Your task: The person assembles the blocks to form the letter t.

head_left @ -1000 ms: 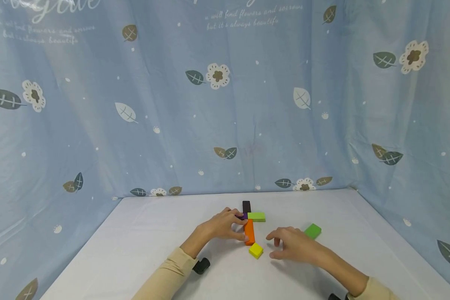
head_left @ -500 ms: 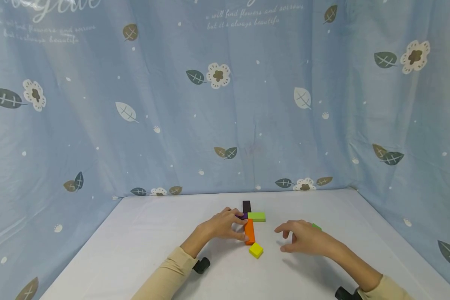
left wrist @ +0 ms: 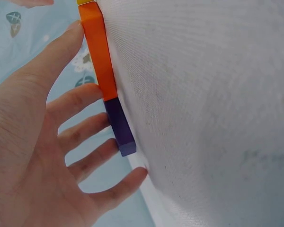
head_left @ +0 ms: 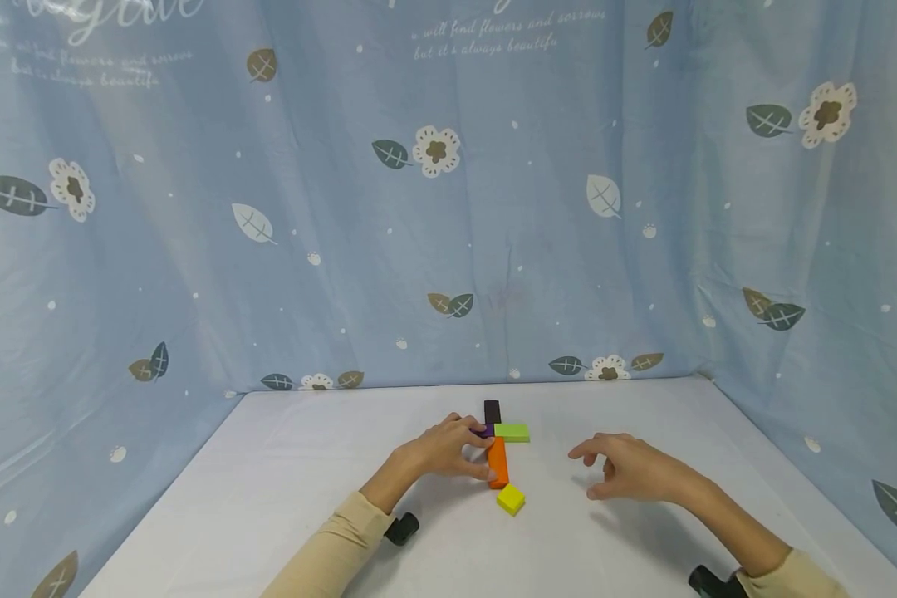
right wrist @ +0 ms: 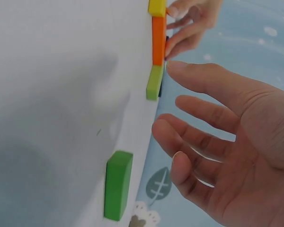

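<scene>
My left hand [head_left: 444, 448] rests beside an orange block [head_left: 498, 463]; its thumb and index fingertip touch the block's left side. In the left wrist view, its middle and ring fingertips touch a purple block [left wrist: 118, 124] at the orange one's end. A lime block [head_left: 512, 433] lies right of the purple one, with a black block [head_left: 492, 411] beyond. Near the orange block's front end is a yellow block [head_left: 511, 500], set at an angle. Held above the table, my right hand [head_left: 639, 469] has nothing in its loosely bent fingers. A green block [right wrist: 117, 187] near it is hidden in the head view.
A white cloth covers the table [head_left: 306, 465]. A blue patterned curtain [head_left: 344, 249] hangs behind it and along both sides. Dark wrist-worn devices show below each forearm, one at the left wrist [head_left: 401, 529] and one at the right [head_left: 710, 581].
My right hand has moved right, away from the yellow block, and now covers the green block in the head view. The left hand and the joined blocks look unmoved.
</scene>
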`<state>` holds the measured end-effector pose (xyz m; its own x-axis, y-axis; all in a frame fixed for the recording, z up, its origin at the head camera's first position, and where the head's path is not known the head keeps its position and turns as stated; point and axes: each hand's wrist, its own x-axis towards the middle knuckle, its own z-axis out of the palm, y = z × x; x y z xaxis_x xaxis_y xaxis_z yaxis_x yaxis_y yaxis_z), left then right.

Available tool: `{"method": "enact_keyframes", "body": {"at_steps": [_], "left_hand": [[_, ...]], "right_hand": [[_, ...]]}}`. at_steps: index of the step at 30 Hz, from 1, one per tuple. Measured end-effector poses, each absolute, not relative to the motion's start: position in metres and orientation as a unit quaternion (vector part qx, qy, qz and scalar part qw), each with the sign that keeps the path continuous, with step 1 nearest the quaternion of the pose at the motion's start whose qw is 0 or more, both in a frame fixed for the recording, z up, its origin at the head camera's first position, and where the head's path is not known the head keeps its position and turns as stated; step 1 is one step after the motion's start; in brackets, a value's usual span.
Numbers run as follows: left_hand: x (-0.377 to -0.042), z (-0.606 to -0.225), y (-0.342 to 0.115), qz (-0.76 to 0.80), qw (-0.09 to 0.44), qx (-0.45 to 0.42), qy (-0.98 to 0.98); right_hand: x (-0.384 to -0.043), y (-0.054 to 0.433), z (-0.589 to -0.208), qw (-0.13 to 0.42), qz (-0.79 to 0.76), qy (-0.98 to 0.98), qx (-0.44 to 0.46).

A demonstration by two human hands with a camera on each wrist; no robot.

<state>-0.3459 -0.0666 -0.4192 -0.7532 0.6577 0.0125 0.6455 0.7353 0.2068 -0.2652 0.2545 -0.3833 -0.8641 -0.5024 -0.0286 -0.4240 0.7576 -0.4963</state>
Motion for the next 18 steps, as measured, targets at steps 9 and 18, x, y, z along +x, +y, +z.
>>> {"method": "enact_keyframes", "body": {"at_steps": [9, 18], "left_hand": [[-0.344, -0.417, -0.067, 0.105, 0.033, 0.348, 0.931], [-0.345, -0.419, -0.067, 0.106, 0.033, 0.346, 0.932]], "right_hand": [[-0.273, 0.276, -0.387, 0.098, -0.260, 0.925, -0.258], [-0.279, 0.293, -0.391, 0.096, -0.273, 0.914, -0.286]]}}
